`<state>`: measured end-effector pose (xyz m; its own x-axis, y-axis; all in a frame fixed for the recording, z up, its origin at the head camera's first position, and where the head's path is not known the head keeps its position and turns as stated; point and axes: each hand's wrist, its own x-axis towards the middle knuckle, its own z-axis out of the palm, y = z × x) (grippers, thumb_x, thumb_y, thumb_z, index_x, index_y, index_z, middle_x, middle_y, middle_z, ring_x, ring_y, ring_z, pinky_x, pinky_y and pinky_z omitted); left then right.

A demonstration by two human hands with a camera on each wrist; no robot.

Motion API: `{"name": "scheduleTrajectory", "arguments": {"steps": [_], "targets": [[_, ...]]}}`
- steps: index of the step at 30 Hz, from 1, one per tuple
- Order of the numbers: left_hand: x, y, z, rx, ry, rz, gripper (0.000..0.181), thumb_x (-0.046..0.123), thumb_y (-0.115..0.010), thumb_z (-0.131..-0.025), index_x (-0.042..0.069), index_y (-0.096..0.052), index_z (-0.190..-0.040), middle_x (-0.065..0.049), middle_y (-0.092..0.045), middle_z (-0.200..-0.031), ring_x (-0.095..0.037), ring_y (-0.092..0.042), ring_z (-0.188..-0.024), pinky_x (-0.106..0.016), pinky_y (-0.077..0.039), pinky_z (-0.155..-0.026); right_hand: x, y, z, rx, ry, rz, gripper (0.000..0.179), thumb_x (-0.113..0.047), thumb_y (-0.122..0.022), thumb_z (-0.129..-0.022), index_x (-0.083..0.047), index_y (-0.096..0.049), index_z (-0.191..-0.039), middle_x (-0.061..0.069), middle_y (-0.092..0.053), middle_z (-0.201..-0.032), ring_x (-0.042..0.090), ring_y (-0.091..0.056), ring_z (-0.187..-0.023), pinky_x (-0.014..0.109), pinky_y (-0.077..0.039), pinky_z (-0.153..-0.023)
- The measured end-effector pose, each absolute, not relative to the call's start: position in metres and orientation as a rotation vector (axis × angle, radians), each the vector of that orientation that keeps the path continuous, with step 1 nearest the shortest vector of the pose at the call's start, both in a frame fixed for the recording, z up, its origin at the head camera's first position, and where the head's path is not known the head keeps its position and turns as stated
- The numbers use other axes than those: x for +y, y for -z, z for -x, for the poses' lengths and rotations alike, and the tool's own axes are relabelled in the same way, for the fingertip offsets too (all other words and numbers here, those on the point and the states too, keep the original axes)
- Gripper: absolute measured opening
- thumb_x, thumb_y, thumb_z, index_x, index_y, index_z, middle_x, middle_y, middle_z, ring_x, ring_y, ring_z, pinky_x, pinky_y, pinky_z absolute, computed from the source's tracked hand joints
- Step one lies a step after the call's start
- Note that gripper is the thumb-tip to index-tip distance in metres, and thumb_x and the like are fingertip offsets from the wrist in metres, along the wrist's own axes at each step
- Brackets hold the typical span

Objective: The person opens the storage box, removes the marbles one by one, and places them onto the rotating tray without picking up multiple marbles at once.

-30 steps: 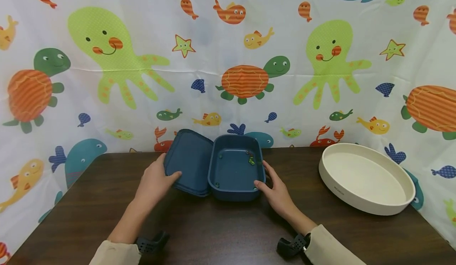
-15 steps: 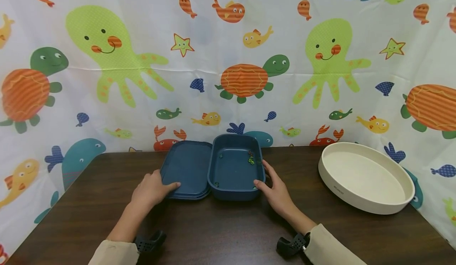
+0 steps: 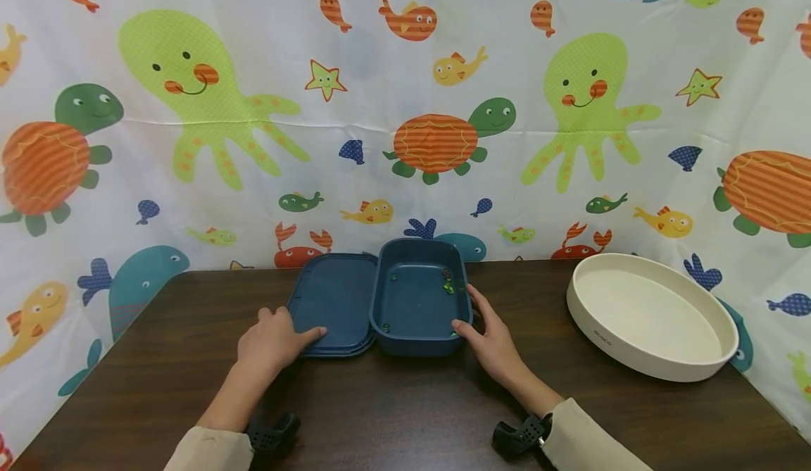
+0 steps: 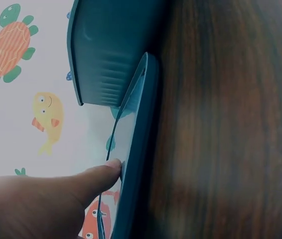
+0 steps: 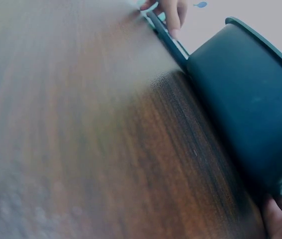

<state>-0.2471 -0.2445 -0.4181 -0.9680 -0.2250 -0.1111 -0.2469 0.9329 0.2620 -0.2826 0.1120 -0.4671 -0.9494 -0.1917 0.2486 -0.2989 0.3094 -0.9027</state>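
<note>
Thumb-and-finger grips of both hands: the left hand (image 3: 269, 337) is clamped on the near left corner of a dark blue lid (image 3: 336, 302), thumb on top; the right hand (image 3: 491, 337) holds the near right part of an open dark blue box (image 3: 415, 348), thumb at the rim, fingers along the side wall. Background: a white curtain (image 3: 405, 55) printed with sea animals. Support: a dark wooden table (image 3: 399, 415). Far right: a shallow, round cream tray (image 3: 624, 355), well apart from the hands. Centre: the box, upright on the table. Left of it: the lid, lying flat just beside the box. Wrists: black bands (image 3: 275, 432) below beige sleeves. Smallest: green bits (image 3: 448, 288) inside the box, too small to identify.
</note>
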Motion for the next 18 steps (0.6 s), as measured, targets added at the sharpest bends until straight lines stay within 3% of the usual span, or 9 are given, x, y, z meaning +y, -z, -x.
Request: {"name": "scheduleTrajectory", "arguments": {"steps": [8, 13, 18], "targets": [[-0.238, 0.418, 0.245, 3.008, -0.357, 0.420, 0.106, 0.071, -0.062, -0.086, -0.020, -0.044, -0.136, -0.041, -0.044, -0.128, -0.041, -0.060, -0.083, -0.055, -0.054, -0.076, 0.112, 0.468, 0.285, -2.454, -1.730, -0.453, 0.068, -0.021, -0.064, -0.098, -0.020, -0.033, -0.159, 0.020, -0.043, -0.157, 0.039, -0.049, -0.140, 0.058, -0.043, -0.110], [-0.234, 0.417, 0.243, 3.057, -0.349, 0.394, 0.099, 0.066, -0.064, -0.087, -0.018, -0.046, -0.137, -0.041, -0.045, -0.128, -0.051, -0.053, -0.107, -0.060, -0.051, -0.086, 0.112, 0.467, 0.283, -2.461, -1.723, -0.458, 0.068, -0.023, -0.064, -0.098, -0.020, -0.033, -0.159, 0.020, -0.043, -0.158, 0.039, -0.048, -0.141, 0.058, -0.043, -0.110], [-0.218, 0.415, 0.242, 3.190, -0.555, 0.163, 0.078, 0.050, -0.063, -0.096, -0.010, -0.046, -0.144, -0.040, -0.045, -0.138, -0.056, -0.044, -0.126, -0.065, -0.044, -0.099, 0.112, 0.466, 0.282, -2.472, -1.719, -0.451, 0.068, -0.023, -0.064, -0.099, -0.021, -0.033, -0.159, 0.020, -0.042, -0.158, 0.039, -0.047, -0.142, 0.058, -0.042, -0.111]]}}
